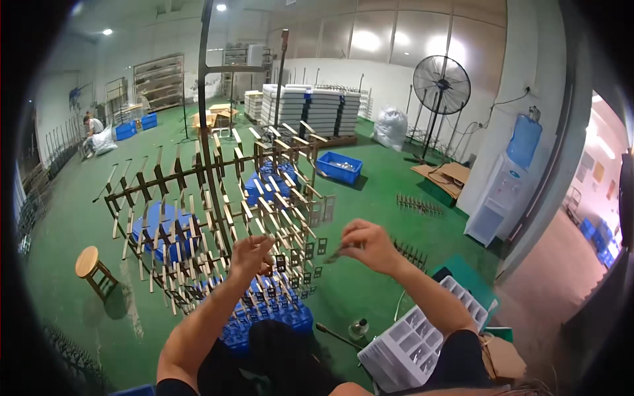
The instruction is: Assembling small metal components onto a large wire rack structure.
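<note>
Right hand (pixel 370 247) just right of rack (pixel 215 191): grip pinched on small blurred piece (pixel 335 255). Left hand (pixel 249 259) before rack: grip curled, contents unclear.

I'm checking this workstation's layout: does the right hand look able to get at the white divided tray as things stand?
Probably yes: the white divided tray sits on the person's own right, its visible part uncovered, though the right hand, pinching a small piece, would have to draw back.

One fisheye head camera is facing forward and downward, viewing the left hand (pixel 251 256) and right hand (pixel 370 245) from close above while the floor (pixel 378 193) is stretching far beyond.
</note>
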Action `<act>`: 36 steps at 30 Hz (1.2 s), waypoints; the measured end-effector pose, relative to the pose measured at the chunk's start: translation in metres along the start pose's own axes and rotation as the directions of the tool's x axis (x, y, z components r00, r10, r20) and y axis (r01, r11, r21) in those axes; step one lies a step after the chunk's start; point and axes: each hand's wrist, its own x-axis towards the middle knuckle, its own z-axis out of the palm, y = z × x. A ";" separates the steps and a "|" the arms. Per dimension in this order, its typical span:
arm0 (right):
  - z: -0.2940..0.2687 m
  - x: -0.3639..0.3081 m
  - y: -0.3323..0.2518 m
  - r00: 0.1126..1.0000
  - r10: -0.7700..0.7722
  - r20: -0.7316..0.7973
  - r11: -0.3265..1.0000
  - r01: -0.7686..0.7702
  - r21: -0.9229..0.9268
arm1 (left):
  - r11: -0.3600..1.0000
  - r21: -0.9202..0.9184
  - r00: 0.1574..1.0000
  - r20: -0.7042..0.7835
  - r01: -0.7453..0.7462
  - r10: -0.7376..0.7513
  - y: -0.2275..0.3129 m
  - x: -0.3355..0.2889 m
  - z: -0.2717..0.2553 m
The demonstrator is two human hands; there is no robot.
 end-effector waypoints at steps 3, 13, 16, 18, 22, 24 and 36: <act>0.012 0.039 -0.001 0.998 -0.063 0.005 0.988 0.063 -0.141 | 0.993 0.122 1.000 -0.023 0.000 0.003 0.020 0.024 0.010; 0.038 0.094 0.034 0.990 -0.088 0.112 0.920 0.124 -0.373 | 0.878 0.123 0.878 0.074 0.462 -0.473 0.037 0.064 0.025; 0.042 0.098 0.034 0.989 -0.058 0.140 0.915 0.108 -0.388 | 0.876 0.123 0.872 0.105 0.466 -0.478 0.039 0.064 0.027; 0.043 0.099 0.031 0.987 -0.008 0.163 0.909 0.075 -0.410 | 0.882 0.076 0.872 0.137 0.464 -0.470 0.041 0.062 0.027; 0.043 0.100 0.032 0.985 -0.075 0.153 0.915 0.129 -0.382 | 0.876 0.031 0.861 0.171 0.480 -0.478 0.042 0.059 0.028; 0.043 0.103 0.032 0.985 -0.077 0.155 0.918 0.131 -0.374 | 0.877 0.017 0.861 0.185 0.480 -0.474 0.041 0.061 0.026; 0.037 0.107 0.032 0.982 -0.035 0.184 0.934 0.097 -0.344 | 0.880 -0.023 0.863 0.209 0.474 -0.460 0.037 0.061 0.028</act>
